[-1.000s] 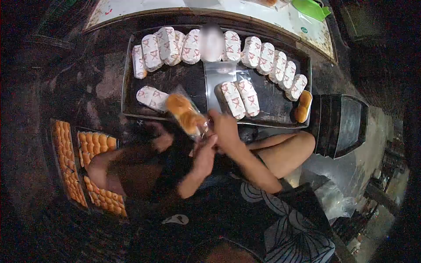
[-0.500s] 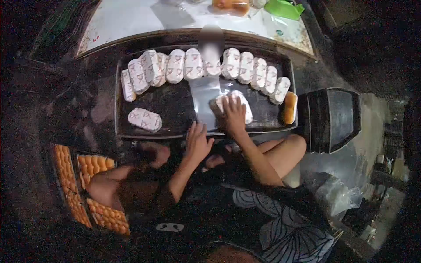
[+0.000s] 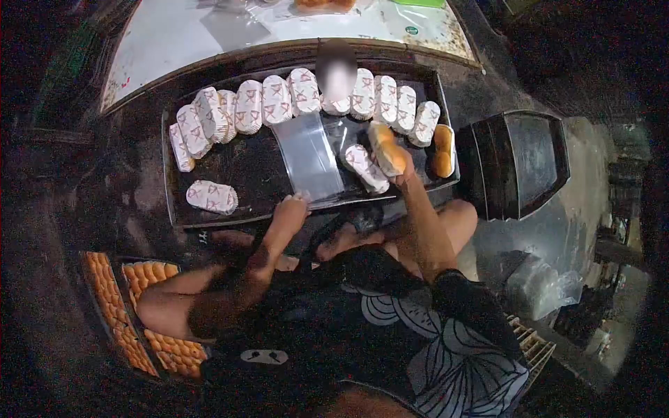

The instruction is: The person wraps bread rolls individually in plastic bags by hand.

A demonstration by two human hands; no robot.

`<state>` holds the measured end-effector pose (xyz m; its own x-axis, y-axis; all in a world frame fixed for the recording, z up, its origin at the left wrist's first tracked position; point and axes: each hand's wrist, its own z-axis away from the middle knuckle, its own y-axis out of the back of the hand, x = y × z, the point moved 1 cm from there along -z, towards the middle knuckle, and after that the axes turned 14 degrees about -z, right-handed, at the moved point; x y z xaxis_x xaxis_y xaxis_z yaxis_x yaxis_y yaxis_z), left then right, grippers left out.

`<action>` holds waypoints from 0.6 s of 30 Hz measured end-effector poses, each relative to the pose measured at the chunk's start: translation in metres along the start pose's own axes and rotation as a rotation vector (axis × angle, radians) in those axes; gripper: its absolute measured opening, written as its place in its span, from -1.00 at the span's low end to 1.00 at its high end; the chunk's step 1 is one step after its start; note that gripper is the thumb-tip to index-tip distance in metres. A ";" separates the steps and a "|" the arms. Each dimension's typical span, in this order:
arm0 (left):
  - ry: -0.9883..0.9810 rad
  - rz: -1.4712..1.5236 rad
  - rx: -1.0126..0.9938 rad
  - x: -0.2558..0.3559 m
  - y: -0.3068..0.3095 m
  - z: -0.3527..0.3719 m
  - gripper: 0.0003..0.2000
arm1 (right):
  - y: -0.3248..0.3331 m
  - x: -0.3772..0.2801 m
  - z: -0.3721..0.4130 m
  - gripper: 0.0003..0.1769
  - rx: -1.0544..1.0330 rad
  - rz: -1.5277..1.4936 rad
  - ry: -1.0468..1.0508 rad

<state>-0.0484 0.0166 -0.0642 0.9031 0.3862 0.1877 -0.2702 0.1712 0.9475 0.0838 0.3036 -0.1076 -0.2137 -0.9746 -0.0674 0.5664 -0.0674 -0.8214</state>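
In my right hand is a golden bread roll, tilted above the right part of a black tray. Beside it lies a white paper baking case with red print and fluted sides. My left hand has its fingers closed at the lower edge of clear plastic bags, which lie flat in the tray's middle. Another printed case rests at the tray's left. Several similar cases form an arc along the back, and a cased golden roll sits at the right end.
Behind the tray stands a white table with plastic and bread on it. Stacked black trays are to the right. Trays of golden rolls lie at the lower left, and a clear plastic bundle at the lower right.
My right hand has gone from covering a white case to holding up a golden roll to the right. My left hand's spread fingers have closed at the bags' edge. The view has shifted somewhat.
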 end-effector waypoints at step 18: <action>0.324 0.799 0.407 0.064 0.104 0.033 -0.83 | -0.113 0.165 0.129 -0.71 0.092 1.358 0.309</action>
<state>-0.0078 0.0288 0.0551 0.3491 0.4952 0.7955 -0.5749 -0.5572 0.5992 0.0871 0.1223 0.0475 0.3798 -0.2035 -0.9024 0.5174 0.8554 0.0249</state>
